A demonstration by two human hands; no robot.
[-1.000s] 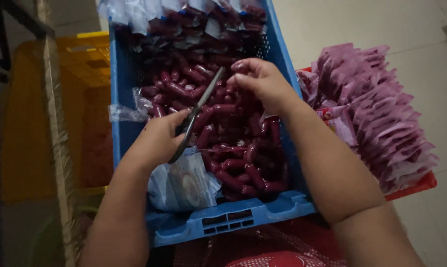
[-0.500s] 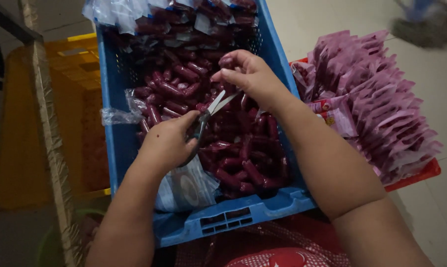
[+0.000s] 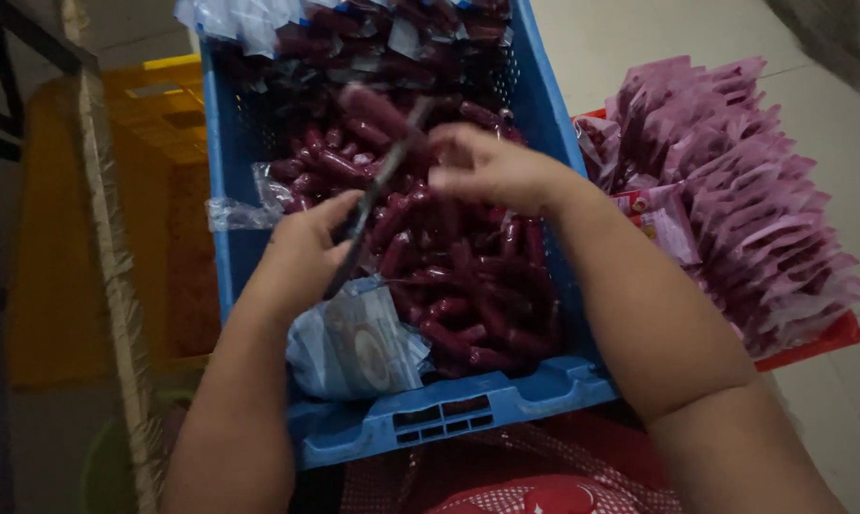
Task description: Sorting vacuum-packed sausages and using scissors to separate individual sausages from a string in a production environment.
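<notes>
Blue crate [image 3: 449, 414] holds heap of dark red sausages [image 3: 468, 286]. Pink packets [image 3: 734, 200] stacked in red tray just right. Left hand [image 3: 301, 257] closed around scissors [image 3: 373, 195], blades angled up over heap. Right hand [image 3: 487, 167] pinches blurred raised sausage [image 3: 373, 107] near blade tips.

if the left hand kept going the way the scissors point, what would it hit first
Probably the sausage at the scissors' tip, with the right hand close beside; the left hand points up-right, but blur makes depth unclear.
</notes>
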